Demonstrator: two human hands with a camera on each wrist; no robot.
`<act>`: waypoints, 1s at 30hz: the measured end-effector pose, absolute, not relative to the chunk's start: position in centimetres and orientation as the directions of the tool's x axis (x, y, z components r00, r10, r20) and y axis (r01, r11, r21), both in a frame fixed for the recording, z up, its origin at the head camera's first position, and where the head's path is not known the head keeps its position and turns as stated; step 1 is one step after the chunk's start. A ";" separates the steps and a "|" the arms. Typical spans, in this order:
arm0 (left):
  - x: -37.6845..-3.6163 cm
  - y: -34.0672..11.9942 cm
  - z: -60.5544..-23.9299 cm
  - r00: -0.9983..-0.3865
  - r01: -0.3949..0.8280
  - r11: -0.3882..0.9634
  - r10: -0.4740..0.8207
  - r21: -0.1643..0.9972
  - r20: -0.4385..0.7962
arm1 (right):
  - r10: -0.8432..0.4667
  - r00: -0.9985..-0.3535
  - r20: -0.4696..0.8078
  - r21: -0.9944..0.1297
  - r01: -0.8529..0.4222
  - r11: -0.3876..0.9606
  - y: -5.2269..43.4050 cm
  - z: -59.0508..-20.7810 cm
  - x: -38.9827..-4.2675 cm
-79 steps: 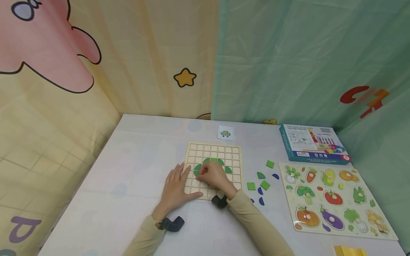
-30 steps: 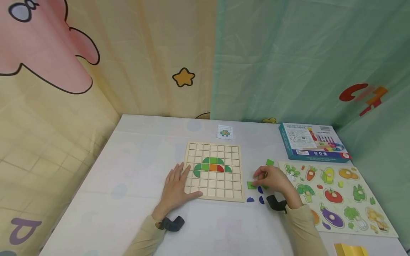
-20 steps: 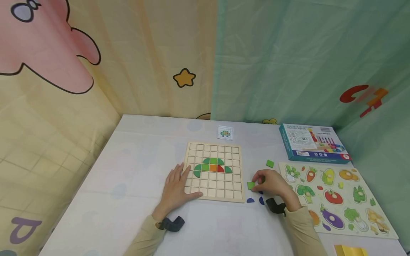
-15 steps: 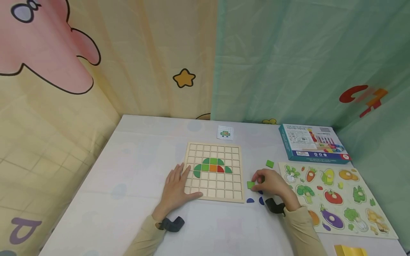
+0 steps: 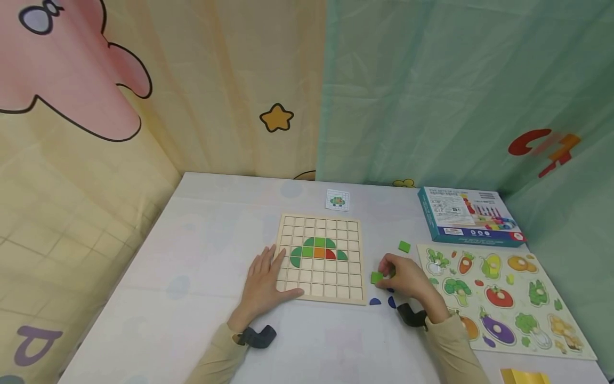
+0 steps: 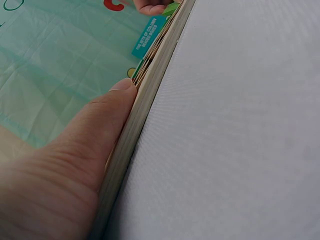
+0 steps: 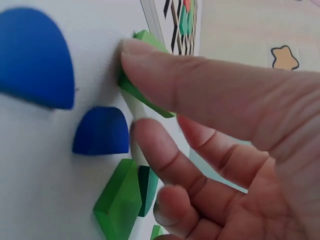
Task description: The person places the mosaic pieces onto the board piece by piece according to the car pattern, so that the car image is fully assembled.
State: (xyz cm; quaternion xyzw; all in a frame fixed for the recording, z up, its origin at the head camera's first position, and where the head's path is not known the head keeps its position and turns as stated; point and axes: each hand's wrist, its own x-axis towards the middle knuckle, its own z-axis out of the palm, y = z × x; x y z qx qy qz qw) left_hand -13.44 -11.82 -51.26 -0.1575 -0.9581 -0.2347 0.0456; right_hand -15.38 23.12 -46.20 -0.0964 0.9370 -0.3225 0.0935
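My left hand point(image 5: 261, 284) rests flat with fingers spread at the left side of a wooden grid board point(image 5: 318, 291); its thumb lies along the board's near edge point(image 6: 131, 142) in the left wrist view. On the board sit dark green curved pieces point(image 5: 295, 257), light green squares point(image 5: 320, 242), an orange square point(image 5: 318, 252) and a red piece point(image 5: 330, 254). To the right of the board, my right hand point(image 5: 408, 278) pinches a light green square tile point(image 5: 376, 277). Its thumb overlaps that tile in the right wrist view, where another green square point(image 7: 119, 197) and blue half-rounds point(image 7: 102, 131) lie close by.
A small pattern card point(image 5: 338, 200) lies beyond the board. One green square point(image 5: 404, 246) lies past my right hand. At right are a vegetable puzzle board point(image 5: 513, 320) and a blue-sided box point(image 5: 470, 213); a yellow block point(image 5: 525, 376) is at the near right.
My right hand has moved from over the board to the loose pieces at right and taken a green square. The orange and red pieces now show. My left hand has stayed put.
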 end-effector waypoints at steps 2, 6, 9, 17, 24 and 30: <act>-13.4 -11.8 -51.2 -0.946 0.324 0.838 0.280 0.439 0.163 | -0.233 -0.967 -0.104 -0.626 -0.118 0.771 23.1 -46.3 -15.2; -13.4 -11.8 -51.2 -0.945 0.327 0.835 0.280 0.442 0.169 | -0.229 -0.970 -0.077 -0.628 -0.131 0.767 23.0 -46.2 -15.0; -13.4 -11.8 -51.2 -0.946 0.325 0.835 0.280 0.444 0.165 | -0.245 -0.968 -0.054 -0.633 -0.156 0.758 23.1 -46.2 -14.9; -13.4 -11.8 -51.3 -0.946 0.325 0.836 0.280 0.442 0.165 | -0.296 -0.955 -0.012 -0.641 -0.220 0.735 23.1 -45.9 -14.8; -13.4 -11.8 -51.2 -0.947 0.322 0.836 0.280 0.444 0.160 | -0.268 -0.963 0.012 -0.642 -0.213 0.736 21.2 -45.1 -15.1; -13.4 -11.8 -51.1 -0.946 0.323 0.836 0.280 0.444 0.162 | -0.281 -0.960 0.015 -0.697 -0.211 0.686 18.1 -45.2 -15.9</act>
